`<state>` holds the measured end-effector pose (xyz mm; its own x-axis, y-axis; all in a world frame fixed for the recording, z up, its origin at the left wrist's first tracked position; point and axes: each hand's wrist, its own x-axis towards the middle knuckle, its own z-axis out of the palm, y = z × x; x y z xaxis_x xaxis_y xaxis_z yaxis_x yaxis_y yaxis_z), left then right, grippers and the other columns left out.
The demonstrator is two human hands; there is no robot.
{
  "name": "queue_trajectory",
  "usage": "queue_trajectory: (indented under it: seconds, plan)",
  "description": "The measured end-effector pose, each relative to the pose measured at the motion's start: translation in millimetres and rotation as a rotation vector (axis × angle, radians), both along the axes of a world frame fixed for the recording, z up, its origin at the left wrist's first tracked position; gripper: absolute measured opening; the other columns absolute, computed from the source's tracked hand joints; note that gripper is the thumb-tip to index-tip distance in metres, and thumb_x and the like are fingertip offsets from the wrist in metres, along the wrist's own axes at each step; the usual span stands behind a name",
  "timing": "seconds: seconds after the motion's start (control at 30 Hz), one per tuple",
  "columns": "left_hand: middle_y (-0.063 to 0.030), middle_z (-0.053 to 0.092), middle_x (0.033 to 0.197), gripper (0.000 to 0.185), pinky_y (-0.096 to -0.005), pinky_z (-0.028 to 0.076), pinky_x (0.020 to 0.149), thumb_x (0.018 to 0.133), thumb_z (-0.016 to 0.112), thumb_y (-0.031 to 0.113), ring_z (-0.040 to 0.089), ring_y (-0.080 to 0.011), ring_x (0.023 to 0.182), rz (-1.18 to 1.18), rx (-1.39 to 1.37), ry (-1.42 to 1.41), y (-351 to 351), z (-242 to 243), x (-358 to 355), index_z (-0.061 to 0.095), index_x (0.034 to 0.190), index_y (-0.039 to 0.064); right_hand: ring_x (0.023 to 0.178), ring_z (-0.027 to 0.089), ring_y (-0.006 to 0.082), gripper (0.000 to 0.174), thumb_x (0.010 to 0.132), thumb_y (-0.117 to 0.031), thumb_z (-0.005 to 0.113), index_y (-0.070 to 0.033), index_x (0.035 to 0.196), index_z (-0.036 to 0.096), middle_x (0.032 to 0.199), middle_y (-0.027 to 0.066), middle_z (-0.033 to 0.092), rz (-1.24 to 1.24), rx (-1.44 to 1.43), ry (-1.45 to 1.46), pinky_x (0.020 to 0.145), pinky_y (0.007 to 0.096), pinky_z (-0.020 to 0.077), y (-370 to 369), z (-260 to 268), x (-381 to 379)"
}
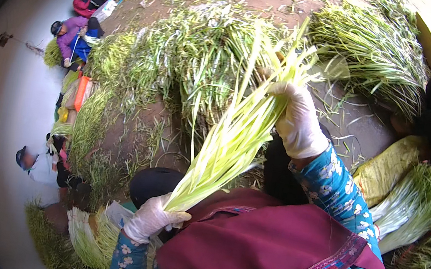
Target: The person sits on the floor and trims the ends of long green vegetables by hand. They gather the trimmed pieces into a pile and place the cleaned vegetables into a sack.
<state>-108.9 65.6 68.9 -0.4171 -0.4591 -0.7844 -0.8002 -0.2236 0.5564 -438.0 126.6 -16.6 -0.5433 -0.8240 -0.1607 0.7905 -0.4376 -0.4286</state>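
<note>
A bundle of pale yellow-green chive-like leaves (pixel 230 137) stretches slantwise across my lap between my two hands. My left hand (pixel 154 216), in a white glove, grips its lower end, thumb pressed along the stalks. Around the upper part closes my right hand (pixel 296 117), also in a white glove. Loose leaf tips fan out beyond it. Under the bundle lies my maroon apron (pixel 265 248) with an embroidered border. The lower ends of the stalks are hidden inside my left hand.
A big heap of long green leaves (pixel 206 57) lies ahead, another heap (pixel 368 49) at upper right. A sorted bundle (pixel 411 203) rests on my right beside a yellow woven sack (pixel 387 168); more bundles (pixel 98 234) are at lower left. Several people sit along the left wall, another person at far right.
</note>
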Motion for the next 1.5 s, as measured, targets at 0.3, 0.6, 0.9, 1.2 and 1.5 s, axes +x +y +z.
queue_trajectory:
  seconds: [0.3, 0.6, 0.9, 1.2, 1.5]
  plan:
    - [-0.0092, 0.073, 0.09, 0.032, -0.0298, 0.053, 0.07, 0.088, 0.075, 0.022, 0.068, -0.0143, 0.076, -0.449, -0.278, -0.096, 0.8, -1.1, -15.6, 0.067, 0.114, 0.006, 0.092, 0.064, 0.0144, 0.036, 0.088, -0.008, 0.071, -0.004, 0.121, 0.059, 0.111, 0.0066, 0.067, -0.332, 0.102, 0.384, 0.079, 0.0292, 0.054, 94.4, -28.2, 8.4]
    - [-0.0147, 0.072, 0.096, 0.035, -0.0379, 0.054, 0.073, 0.09, 0.068, 0.03, 0.07, -0.0321, 0.087, -0.883, -0.504, -0.161, -4.9, 1.3, -19.0, 0.067, 0.12, 0.012, 0.137, 0.042, 0.0297, 0.114, 0.071, -0.009, 0.084, -0.008, 0.159, 0.012, 0.153, 0.0162, 0.037, -0.701, 0.419, 0.931, 0.111, 0.0418, 0.0383, 114.9, -75.8, 6.3]
    - [-0.0124, 0.073, 0.096, 0.036, -0.0364, 0.054, 0.072, 0.09, 0.068, 0.031, 0.07, -0.0306, 0.085, -0.832, -0.422, -0.313, -0.8, 18.6, -18.1, 0.068, 0.122, 0.013, 0.075, 0.062, 0.0183, 0.051, 0.079, -0.007, 0.067, -0.019, 0.127, 0.058, 0.078, -0.0018, 0.06, -0.471, 0.775, 2.283, 0.077, 0.0385, 0.0548, 135.0, -40.6, -20.6]
    - [-0.0118, 0.067, 0.07, 0.021, -0.0347, 0.05, 0.058, 0.091, 0.067, 0.026, 0.067, -0.0238, 0.061, -0.682, -0.432, -0.156, -9.6, 4.0, 3.7, 0.068, 0.097, 0.005, 0.066, 0.062, 0.0248, 0.02, 0.083, -0.01, 0.065, -0.019, 0.101, 0.069, 0.069, 0.0028, 0.06, -0.342, 1.395, 2.169, 0.069, 0.0403, 0.0499, 198.5, -103.5, -80.6]
    - [-0.0136, 0.072, 0.089, 0.032, -0.0382, 0.053, 0.068, 0.091, 0.066, 0.034, 0.07, -0.0309, 0.079, -0.704, -0.391, -0.308, -14.2, -0.2, 3.6, 0.069, 0.114, 0.011, 0.085, 0.068, 0.0141, 0.031, 0.086, 0.011, 0.065, -0.006, 0.11, 0.072, 0.092, 0.0079, 0.071, -0.479, 0.845, 1.418, 0.077, 0.0286, 0.0547, 194.2, -70.7, -91.7]
